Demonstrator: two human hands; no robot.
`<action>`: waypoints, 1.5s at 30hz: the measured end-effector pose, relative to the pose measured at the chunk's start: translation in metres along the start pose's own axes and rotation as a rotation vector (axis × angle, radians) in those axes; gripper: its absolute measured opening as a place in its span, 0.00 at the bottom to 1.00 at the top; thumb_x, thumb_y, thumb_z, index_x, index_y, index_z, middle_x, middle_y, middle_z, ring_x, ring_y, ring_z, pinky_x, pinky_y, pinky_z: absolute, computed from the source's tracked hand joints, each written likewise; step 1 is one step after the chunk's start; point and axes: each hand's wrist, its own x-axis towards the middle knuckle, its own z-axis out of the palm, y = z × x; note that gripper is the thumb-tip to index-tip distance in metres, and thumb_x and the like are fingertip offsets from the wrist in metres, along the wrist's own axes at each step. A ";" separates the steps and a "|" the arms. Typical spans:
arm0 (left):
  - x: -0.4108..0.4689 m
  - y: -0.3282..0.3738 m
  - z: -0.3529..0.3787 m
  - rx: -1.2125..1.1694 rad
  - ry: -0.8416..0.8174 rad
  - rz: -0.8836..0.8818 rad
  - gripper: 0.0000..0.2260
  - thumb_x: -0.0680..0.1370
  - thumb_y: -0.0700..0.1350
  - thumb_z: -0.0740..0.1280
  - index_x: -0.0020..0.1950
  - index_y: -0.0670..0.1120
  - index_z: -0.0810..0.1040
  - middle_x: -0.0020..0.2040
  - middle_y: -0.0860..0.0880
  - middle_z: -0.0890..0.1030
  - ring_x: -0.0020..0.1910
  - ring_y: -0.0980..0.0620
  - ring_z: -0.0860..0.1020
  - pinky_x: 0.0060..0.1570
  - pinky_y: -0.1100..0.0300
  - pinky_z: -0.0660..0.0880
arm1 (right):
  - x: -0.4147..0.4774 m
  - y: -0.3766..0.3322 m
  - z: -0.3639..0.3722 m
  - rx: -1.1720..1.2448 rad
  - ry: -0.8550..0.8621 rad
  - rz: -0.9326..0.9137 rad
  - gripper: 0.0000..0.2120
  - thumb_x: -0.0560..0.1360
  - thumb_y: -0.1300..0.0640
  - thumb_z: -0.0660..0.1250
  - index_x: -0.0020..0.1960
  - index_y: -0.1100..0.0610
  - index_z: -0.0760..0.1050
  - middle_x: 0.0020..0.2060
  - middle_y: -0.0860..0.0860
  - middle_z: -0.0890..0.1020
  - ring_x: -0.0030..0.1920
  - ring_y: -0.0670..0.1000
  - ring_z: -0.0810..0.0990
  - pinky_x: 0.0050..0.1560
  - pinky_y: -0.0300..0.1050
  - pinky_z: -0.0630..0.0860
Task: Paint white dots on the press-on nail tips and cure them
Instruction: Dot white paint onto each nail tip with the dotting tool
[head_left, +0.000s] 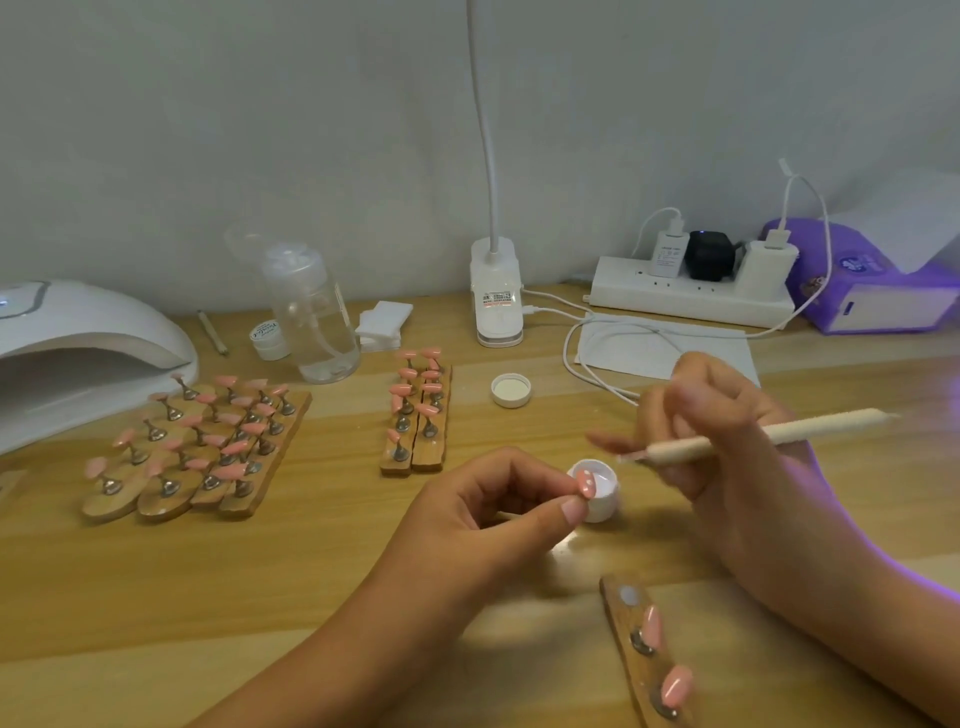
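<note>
At the near middle of the wooden table (311, 571), the left hand (493, 504) pinches one pink nail tip (587, 486) between thumb and forefinger and holds it over the near rim of a small open white pot (602, 508). Just to the right, the right hand (727, 441) has its fingers curled round a cream dotting pen (779, 434). The pen's blurred tip points left, close above the pot. Below the right wrist lies a wooden holder strip (623, 621) carrying two more pink tips. Beyond the pot, a white cap (511, 389) lies upturned. A pair of holder strips (428, 460) stands left of the cap, and a larger cluster of strips (234, 506) farther left, all bearing pink tips. A white curing lamp (88, 332) sits at the far left edge.
</note>
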 end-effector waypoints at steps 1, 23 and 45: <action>0.000 0.000 0.000 0.003 0.001 0.003 0.06 0.67 0.51 0.74 0.41 0.52 0.84 0.39 0.54 0.82 0.39 0.59 0.77 0.40 0.69 0.72 | 0.003 0.000 -0.003 -0.057 0.071 -0.027 0.16 0.69 0.43 0.73 0.34 0.50 0.70 0.26 0.49 0.68 0.27 0.46 0.66 0.43 0.39 0.78; 0.006 -0.006 -0.007 -0.141 0.097 -0.017 0.11 0.67 0.54 0.73 0.47 0.52 0.84 0.42 0.53 0.82 0.40 0.60 0.77 0.41 0.66 0.76 | 0.011 0.018 -0.014 -0.735 -0.134 -0.199 0.12 0.74 0.43 0.64 0.44 0.50 0.77 0.36 0.49 0.78 0.36 0.51 0.75 0.37 0.47 0.73; 0.003 -0.001 -0.001 -0.081 0.025 0.006 0.04 0.67 0.48 0.75 0.40 0.52 0.84 0.38 0.53 0.83 0.37 0.61 0.78 0.38 0.70 0.74 | 0.005 0.007 -0.006 -0.083 0.111 -0.078 0.08 0.65 0.53 0.76 0.39 0.50 0.77 0.34 0.49 0.80 0.38 0.46 0.81 0.47 0.43 0.81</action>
